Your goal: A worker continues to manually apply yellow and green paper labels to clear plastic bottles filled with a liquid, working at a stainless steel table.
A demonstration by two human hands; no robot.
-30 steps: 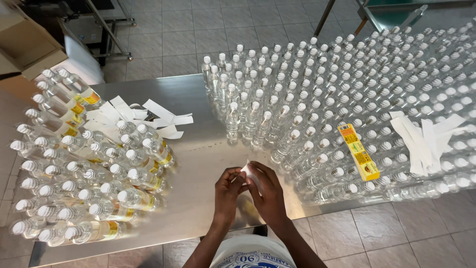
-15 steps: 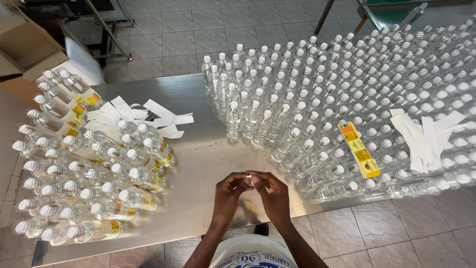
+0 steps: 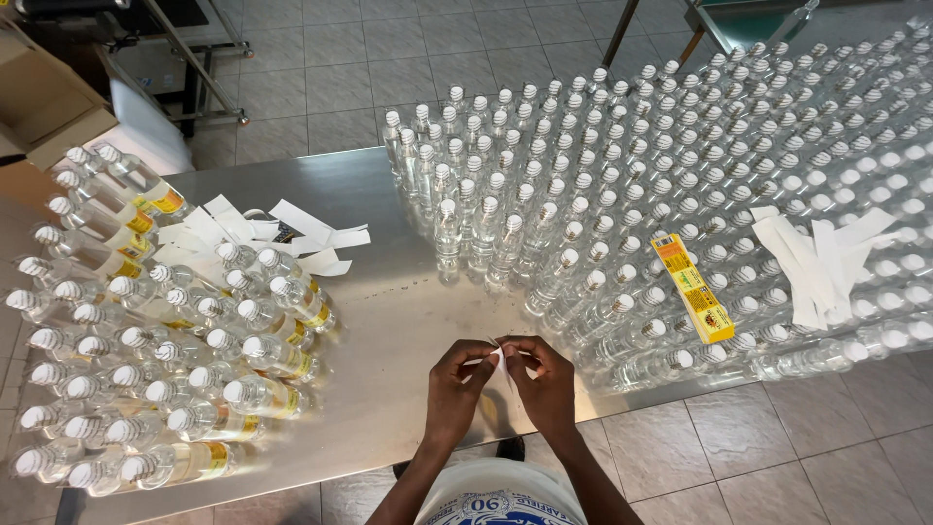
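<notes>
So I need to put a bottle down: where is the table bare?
Bare steel table runs between the lying bottles and the upright bottles, up past the paper strips. Both hands sit at its near end. Either side is packed.

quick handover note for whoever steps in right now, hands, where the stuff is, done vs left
Left hand and right hand: together at the table's near edge, pinching a small white strip between the fingertips.
Steel table: labelled bottles lie stacked at the left; unlabelled bottles stand upright at the right.
Yellow label strip and white backing strips lie on the upright caps; more white strips are by the stack.
Done: the left stack.
Left: the upright block, by far the larger share.
</notes>
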